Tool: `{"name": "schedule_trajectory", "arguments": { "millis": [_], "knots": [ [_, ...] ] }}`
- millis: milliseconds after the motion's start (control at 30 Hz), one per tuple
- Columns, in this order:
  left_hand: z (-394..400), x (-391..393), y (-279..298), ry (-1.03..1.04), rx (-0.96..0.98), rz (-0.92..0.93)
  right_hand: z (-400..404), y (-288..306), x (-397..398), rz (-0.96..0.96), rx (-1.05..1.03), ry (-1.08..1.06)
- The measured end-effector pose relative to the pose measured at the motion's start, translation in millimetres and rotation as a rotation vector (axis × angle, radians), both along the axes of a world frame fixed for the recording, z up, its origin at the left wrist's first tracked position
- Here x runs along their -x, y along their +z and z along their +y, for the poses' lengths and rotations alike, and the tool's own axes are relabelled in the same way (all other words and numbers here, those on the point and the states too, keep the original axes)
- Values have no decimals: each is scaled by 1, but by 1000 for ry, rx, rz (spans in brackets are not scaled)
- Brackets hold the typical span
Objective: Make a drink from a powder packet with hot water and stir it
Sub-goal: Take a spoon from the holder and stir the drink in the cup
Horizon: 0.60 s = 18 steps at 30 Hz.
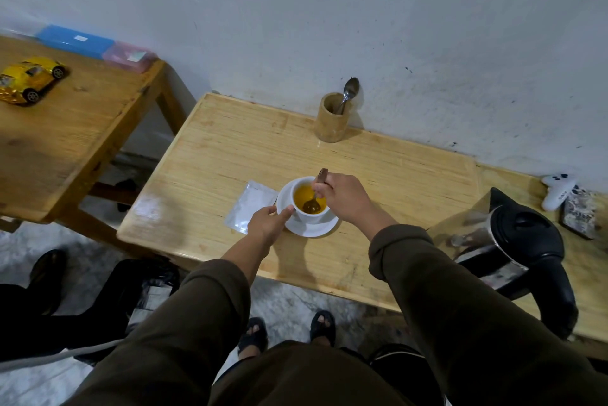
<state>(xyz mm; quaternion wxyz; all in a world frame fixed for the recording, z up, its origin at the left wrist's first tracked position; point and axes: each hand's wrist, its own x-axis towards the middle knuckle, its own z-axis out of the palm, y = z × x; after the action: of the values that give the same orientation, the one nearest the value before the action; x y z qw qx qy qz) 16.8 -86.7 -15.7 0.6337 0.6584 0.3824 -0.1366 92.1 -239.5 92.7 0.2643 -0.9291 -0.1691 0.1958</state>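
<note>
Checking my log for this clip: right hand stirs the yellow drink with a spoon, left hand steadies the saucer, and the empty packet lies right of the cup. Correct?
One error: the head view shows the packet lying left of the cup, beside the left hand. The right hand does stir with the spoon; the left steadies the saucer.

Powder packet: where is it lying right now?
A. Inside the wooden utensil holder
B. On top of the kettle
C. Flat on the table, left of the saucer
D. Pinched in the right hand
C. The powder packet lies flat on the table just left of the saucer, beside the left hand that steadies the cup; the right hand holds the spoon in the drink.
</note>
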Motion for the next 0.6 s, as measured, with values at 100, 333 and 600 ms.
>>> {"name": "schedule_trajectory", "arguments": {
  "millis": [100, 333, 600],
  "knots": [
    [-1, 1, 2, -3, 2, -3, 0, 4, -2, -89, 145, 15],
    [-1, 1, 5, -1, 10, -10, 1, 2, 7, 4, -81, -26],
    [-1, 0, 3, 1, -2, -7, -6, 2, -2, -95, 87, -11]
  ]
}}
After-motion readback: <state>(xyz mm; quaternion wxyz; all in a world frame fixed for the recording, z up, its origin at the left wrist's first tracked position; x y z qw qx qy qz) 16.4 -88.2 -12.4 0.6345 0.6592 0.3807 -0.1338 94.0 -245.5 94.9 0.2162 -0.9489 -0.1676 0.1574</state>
